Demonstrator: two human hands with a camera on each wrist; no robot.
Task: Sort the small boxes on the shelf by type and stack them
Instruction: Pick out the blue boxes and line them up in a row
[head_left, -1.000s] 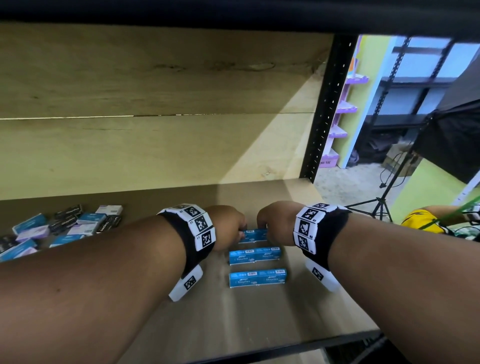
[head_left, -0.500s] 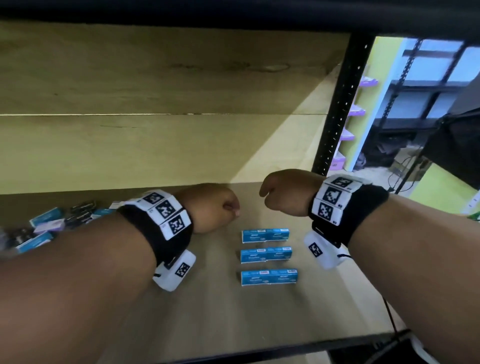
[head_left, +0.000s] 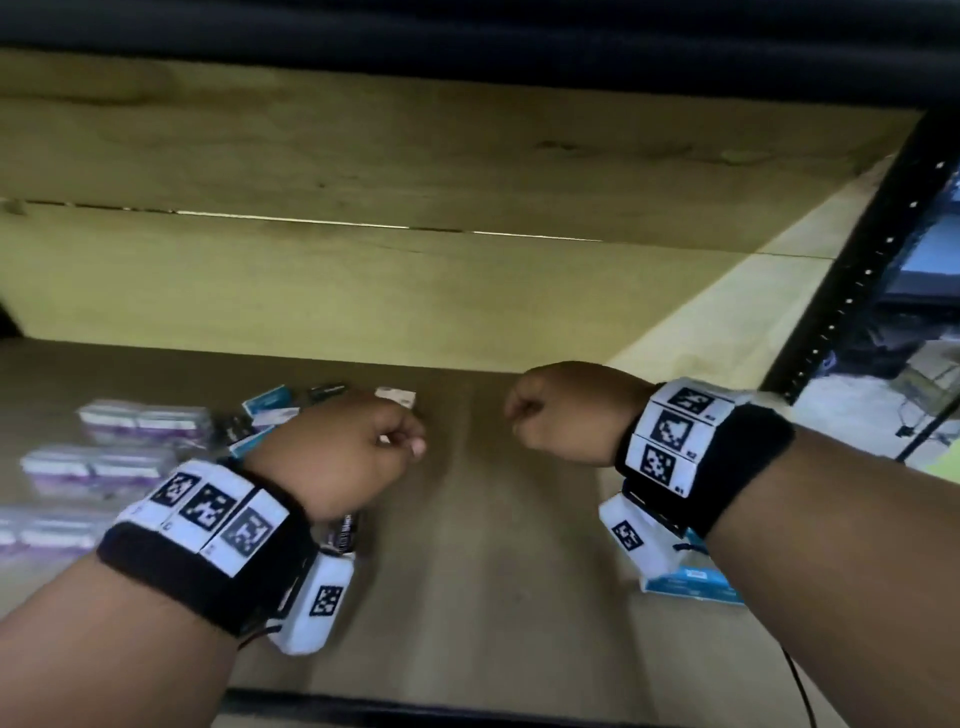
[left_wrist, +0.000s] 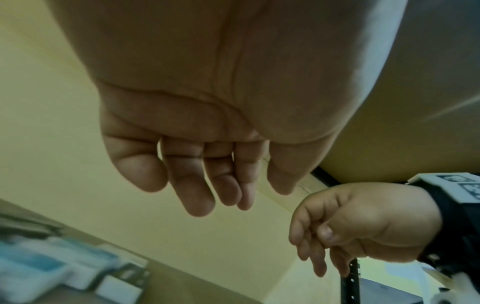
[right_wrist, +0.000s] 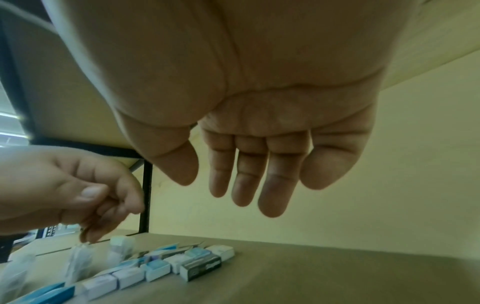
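Note:
Both my hands hover above the shelf board (head_left: 498, 545), loosely curled and holding nothing. My left hand (head_left: 410, 441) is over the right edge of a mixed pile of small blue, white and dark boxes (head_left: 280, 410), with a white box (head_left: 396, 397) just beyond it. My right hand (head_left: 519, 415) hangs to its right. The right wrist view shows the same pile (right_wrist: 182, 265) below my relaxed fingers (right_wrist: 249, 185). Blue boxes (head_left: 691, 577) lie mostly hidden under my right wrist. Purple boxes (head_left: 140, 421) sit in rows at the far left.
A wooden back panel (head_left: 415, 286) closes the shelf behind. A black perforated upright (head_left: 857, 270) stands at the right end. The upper shelf's dark edge (head_left: 467, 31) runs overhead. The board's front lip (head_left: 415, 701) is near me.
Both hands have lifted off the row of blue boxes and moved left toward the mixed pile. The view has swung left, so the purple boxes now show.

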